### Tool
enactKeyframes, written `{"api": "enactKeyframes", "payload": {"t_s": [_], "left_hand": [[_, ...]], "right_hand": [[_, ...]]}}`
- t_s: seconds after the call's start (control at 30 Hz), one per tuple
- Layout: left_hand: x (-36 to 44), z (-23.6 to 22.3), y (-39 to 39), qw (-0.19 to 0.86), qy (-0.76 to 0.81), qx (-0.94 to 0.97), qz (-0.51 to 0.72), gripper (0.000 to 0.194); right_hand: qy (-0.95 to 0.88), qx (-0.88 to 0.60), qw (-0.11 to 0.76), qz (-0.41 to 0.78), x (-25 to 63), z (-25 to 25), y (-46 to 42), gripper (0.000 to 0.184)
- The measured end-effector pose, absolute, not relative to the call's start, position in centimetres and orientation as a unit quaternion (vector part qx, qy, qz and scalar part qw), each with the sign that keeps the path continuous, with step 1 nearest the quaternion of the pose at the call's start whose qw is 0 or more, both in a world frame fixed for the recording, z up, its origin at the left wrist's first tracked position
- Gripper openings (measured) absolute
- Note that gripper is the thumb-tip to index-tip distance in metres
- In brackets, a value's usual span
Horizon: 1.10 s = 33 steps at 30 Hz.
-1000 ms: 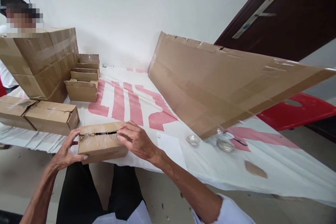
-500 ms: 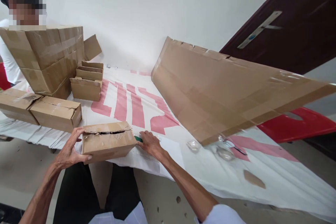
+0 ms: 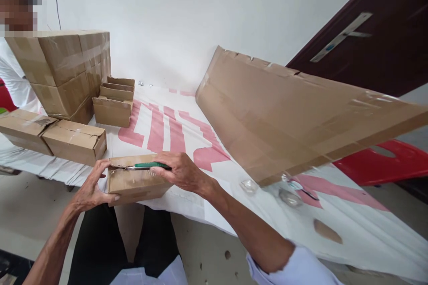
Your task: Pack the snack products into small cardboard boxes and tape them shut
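A small cardboard box (image 3: 137, 187) sits at the table's front edge, with a torn slit along its top. My left hand (image 3: 95, 189) grips the box's left end, thumb on the near side and fingers at the top edge. Held in my right hand (image 3: 182, 171) is a green-handled utility knife (image 3: 143, 165), lying over the top of the box. Its metal tip points left and touches or nearly touches the slit near the left end; I cannot tell how deep it reaches. My right hand covers the box's right end.
Two closed boxes (image 3: 75, 140) stand left, before a tall stack of cartons (image 3: 68, 67). Open cardboard trays (image 3: 113, 109) lie beside the stack. A large cardboard sheet (image 3: 301, 116) leans at right, near clear plastic pieces (image 3: 289, 197) on the white cloth (image 3: 267, 222). A person (image 3: 16, 67) is at far left.
My right hand has moved left and up with the knife, from beside the box's right end to over its top. My left hand keeps its grip on the box.
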State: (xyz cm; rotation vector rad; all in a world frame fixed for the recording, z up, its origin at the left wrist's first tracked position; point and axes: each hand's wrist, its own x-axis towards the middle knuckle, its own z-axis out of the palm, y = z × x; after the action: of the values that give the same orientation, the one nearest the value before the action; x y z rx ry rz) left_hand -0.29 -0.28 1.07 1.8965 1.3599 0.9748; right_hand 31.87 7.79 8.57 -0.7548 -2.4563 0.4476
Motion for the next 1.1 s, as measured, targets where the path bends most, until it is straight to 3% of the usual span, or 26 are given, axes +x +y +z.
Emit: {"api": "enactKeyframes", "payload": {"t_s": [0.27, 0.43, 0.6, 0.7, 0.87, 0.97, 1.1], "left_hand": [[-0.2, 1.1, -0.2, 0.296, 0.508, 0.719, 0.370, 0.080], [-0.9, 0.7, -0.4, 0.285, 0.508, 0.727, 0.364, 0.086], [-1.8, 0.8, -0.6, 0.289, 0.512, 0.728, 0.352, 0.098], [-1.9, 0.9, -0.3, 0.297, 0.498, 0.738, 0.344, 0.105], [-2.0, 1.1, 0.1, 0.320, 0.494, 0.734, 0.339, 0.103], [-2.2, 1.1, 0.3, 0.319, 0.500, 0.730, 0.339, 0.104], [-2.2, 1.3, 0.6, 0.317, 0.508, 0.728, 0.334, 0.114]], "right_hand": [[-0.958, -0.263, 0.111, -0.015, 27.5, 10.8, 9.2, 0.031], [-0.952, -0.295, 0.077, -0.028, 32.6, 12.0, 10.2, 0.032], [-0.897, -0.399, 0.184, 0.046, 41.3, 9.6, 11.5, 0.029], [-0.826, -0.489, 0.262, 0.098, 42.2, 2.5, 10.4, 0.033], [-0.770, -0.555, 0.315, 0.026, 39.6, -9.3, 7.9, 0.032], [-0.765, -0.524, 0.372, 0.043, 38.5, -8.6, 8.2, 0.033], [-0.804, -0.424, 0.406, 0.091, 36.3, -1.7, 9.1, 0.029]]}}
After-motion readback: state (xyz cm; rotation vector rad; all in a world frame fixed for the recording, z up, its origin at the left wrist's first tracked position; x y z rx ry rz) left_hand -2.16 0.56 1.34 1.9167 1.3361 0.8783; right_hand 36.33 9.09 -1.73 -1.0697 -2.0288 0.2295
